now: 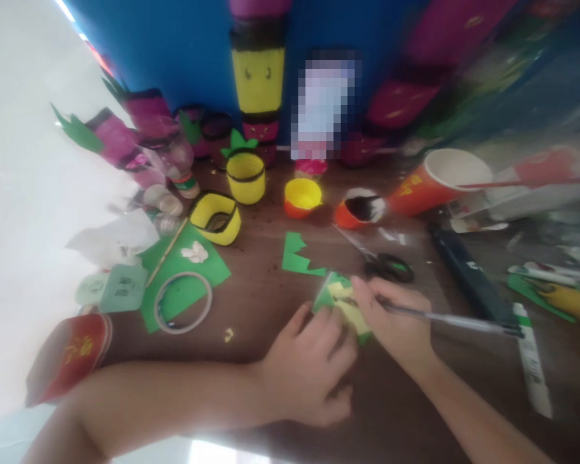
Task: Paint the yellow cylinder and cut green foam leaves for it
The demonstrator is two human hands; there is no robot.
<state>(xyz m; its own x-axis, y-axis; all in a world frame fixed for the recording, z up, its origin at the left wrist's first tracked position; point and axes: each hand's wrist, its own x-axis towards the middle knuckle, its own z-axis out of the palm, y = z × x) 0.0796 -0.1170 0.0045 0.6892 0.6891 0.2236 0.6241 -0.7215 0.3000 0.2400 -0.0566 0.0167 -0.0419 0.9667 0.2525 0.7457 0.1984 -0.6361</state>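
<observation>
My right hand (399, 322) is closed around a slim pen (449, 318) with a clear barrel and dark end. Its tip meets a small green piece of paper with a pale yellow piece of paper (350, 309) on top. With curled fingers, my left hand (314, 364) presses that paper to the table from the left and front. Just behind lies a jagged green paper offcut (297, 254). Black-handled scissors (389, 265) rest beyond my right hand. The picture is somewhat blurred, and my left fingertips are partly hidden.
On the left, a tape roll (207, 309) lies on green paper (217, 261). Yellow cups (245, 180) with black rims stand behind it. Small paint cups (302, 205) and a large red paper cup (410, 187) stand at the back. A white marker (531, 367) lies right.
</observation>
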